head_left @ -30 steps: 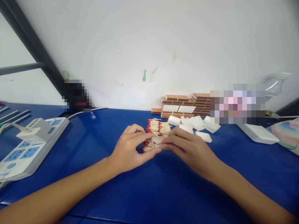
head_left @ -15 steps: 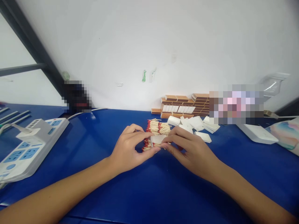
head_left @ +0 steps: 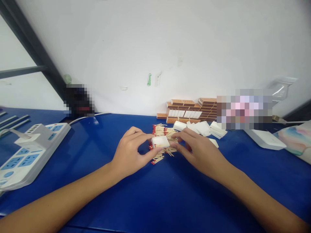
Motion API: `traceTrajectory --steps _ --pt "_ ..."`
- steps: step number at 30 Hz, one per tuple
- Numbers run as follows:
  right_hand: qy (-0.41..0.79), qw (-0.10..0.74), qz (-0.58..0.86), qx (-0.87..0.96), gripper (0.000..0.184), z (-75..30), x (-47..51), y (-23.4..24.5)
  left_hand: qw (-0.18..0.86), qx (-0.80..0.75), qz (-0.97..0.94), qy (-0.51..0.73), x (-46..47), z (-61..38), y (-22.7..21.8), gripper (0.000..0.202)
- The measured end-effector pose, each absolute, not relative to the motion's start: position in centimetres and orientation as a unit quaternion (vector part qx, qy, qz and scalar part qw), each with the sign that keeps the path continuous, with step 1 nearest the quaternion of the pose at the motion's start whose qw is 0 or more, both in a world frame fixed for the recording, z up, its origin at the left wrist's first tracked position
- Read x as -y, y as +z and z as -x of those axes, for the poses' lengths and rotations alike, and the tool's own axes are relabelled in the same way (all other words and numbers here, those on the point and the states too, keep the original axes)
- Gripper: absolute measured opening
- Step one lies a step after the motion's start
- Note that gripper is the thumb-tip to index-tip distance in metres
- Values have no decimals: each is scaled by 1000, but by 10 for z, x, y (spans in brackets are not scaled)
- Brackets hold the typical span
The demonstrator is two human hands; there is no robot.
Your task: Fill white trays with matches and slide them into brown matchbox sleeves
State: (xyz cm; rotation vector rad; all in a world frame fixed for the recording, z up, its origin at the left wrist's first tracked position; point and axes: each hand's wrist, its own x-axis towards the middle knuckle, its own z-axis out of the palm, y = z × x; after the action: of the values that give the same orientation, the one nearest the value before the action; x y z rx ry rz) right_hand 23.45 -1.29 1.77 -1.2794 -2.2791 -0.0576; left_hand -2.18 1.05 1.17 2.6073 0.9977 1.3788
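A small white matchbox tray (head_left: 160, 141) is pinched between the thumb and fingers of my left hand (head_left: 131, 152), just above a pile of red-tipped matches (head_left: 162, 133) on the blue table (head_left: 155, 194). My right hand (head_left: 198, 149) rests with curled fingers at the right side of the pile, its fingertips among the matches beside the tray. Whether those fingers hold matches is hidden. A few loose matches (head_left: 157, 159) lie under the tray near my left thumb.
Several white inner trays (head_left: 204, 127) lie behind my right hand, with stacked brown matchboxes (head_left: 191, 108) against the wall. A white power strip (head_left: 26, 152) sits at the left. A white flat box (head_left: 264, 139) and a coloured cloth (head_left: 297, 140) lie at the right.
My left hand has lifted the white tray slightly up and to the left, and its flat face now shows. My right hand has let go of the tray and moved to the match pile.
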Motion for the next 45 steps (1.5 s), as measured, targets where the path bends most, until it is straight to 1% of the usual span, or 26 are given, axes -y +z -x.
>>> traceTrajectory --steps 4,6,9,13,21,28,35,45 --pt "-8 193 487 852 12 -236 12 12 24 -268 -877 398 -9 22 11 31" --pt "-2 173 488 855 8 -236 12 10 35 -245 -892 378 -7 22 10 33" --pt "-6 160 490 857 7 -236 12 9 61 -211 -910 352 -5 22 9 35" --pt "-14 159 495 854 9 -236 11 7 80 -197 -920 330 -3 22 7 33" --pt "-29 172 494 852 13 -233 9 3 76 -201 -926 309 -2 22 7 34" --pt "-52 181 481 856 14 -233 8 3 62 -218 -917 329 -4 22 8 32" --pt "-55 156 477 863 15 -235 8 3 54 -230 -912 336 -5 22 8 29" --pt "-91 159 459 870 20 -247 2 3 36 -248 -894 371 -7 22 9 27"
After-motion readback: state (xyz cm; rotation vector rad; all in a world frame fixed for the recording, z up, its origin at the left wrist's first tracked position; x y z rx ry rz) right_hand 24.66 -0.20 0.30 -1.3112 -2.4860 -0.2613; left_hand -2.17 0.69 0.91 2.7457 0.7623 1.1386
